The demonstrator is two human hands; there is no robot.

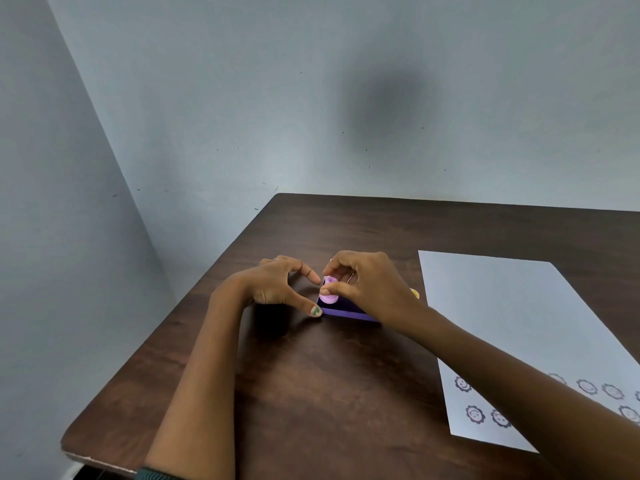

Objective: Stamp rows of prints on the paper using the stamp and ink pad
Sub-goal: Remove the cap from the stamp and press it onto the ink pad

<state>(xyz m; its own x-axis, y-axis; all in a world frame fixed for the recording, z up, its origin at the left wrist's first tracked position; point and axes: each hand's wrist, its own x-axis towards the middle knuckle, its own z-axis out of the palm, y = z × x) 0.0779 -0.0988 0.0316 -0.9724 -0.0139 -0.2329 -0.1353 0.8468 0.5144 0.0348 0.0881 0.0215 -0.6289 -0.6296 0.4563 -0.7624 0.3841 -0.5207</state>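
Note:
A small pink stamp (328,295) stands on the purple ink pad (346,312) near the middle of the table. My right hand (367,289) pinches the stamp from above and covers most of the pad. My left hand (277,284) rests beside the pad's left end, thumb tip touching its corner, fingers spread and holding nothing. The white paper (512,327) lies to the right, with two rows of dark flower-face prints (475,414) near its front edge, partly hidden by my right forearm.
The dark wooden table (311,393) sits in a room corner, grey walls to the left and behind. A small yellow object (414,293) peeks out behind my right hand. The table's left edge and chipped front-left corner lie close by.

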